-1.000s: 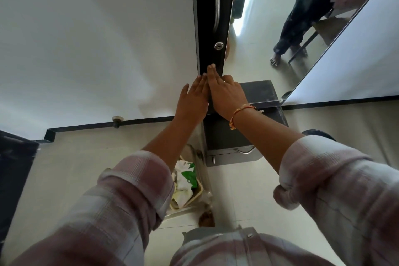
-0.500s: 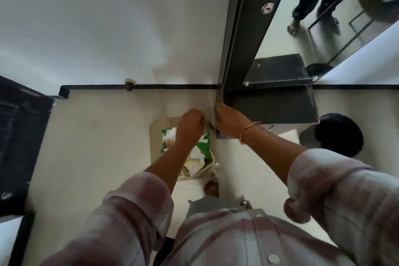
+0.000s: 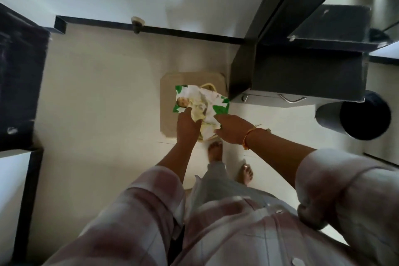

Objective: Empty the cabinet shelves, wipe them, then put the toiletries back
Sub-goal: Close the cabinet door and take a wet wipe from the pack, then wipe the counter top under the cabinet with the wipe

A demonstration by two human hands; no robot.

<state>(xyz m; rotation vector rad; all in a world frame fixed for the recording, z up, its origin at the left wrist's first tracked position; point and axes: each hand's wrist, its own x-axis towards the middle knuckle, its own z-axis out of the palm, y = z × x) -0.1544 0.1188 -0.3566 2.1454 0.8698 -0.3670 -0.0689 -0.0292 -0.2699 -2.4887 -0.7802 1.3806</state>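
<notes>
A green and white wipes packet [image 3: 200, 101] lies on top of a small pale basket [image 3: 207, 87], which stands on a flat piece of cardboard [image 3: 169, 93] on the floor. My left hand [image 3: 188, 126] grips the packet's near edge, thumb on top. The fingers of my right hand [image 3: 232, 128] curl at the packet's near right corner, over a pale cloth beneath it. Just right of the basket, the dark cabinet [image 3: 302, 69] rises with its tall door shut. The frame is blurred, and the basket's other contents are hidden.
A drawer with a metal handle [image 3: 291, 98] sits at the cabinet's base. A black round bin [image 3: 364, 115] stands to the right. Dark furniture [image 3: 19, 71] fills the left edge. My bare feet [image 3: 214, 150] are just behind the basket. A door stop [image 3: 137, 21] sits on the skirting.
Both hands have left the cabinet door and dropped to the floor basket, where they now hold the wipes packet. The view has tilted down.
</notes>
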